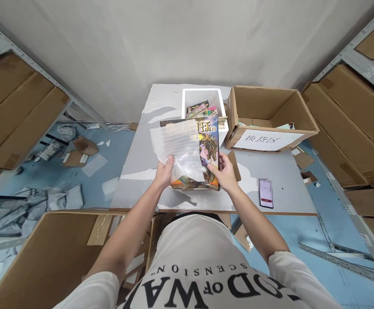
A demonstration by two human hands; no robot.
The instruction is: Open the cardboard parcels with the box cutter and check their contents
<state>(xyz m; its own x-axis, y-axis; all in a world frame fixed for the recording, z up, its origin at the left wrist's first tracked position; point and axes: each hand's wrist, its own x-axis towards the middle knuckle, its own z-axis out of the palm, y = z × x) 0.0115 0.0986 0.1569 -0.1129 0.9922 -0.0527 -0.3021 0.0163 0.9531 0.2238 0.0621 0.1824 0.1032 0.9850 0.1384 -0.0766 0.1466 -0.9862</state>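
Above the table's front half I hold up a book (210,148) with a colourful cover showing a dragon and large yellow characters. A whitish, see-through plastic sheet or bag (177,143) covers its left part; whether the book is inside it or behind it I cannot tell. My left hand (165,172) grips the plastic at the lower left, thumb on top. My right hand (224,172) is closed on the book's right edge, thumb across the cover. Behind the book, a white box (202,92) contains several booklets (199,110).
An open cardboard box (267,143) with a handwritten paper label stands at the table's back right. A phone (266,193) lies near the right front of the table (135,171). A large carton (61,253) is at lower left. Shelves with cartons (354,124) flank both sides.
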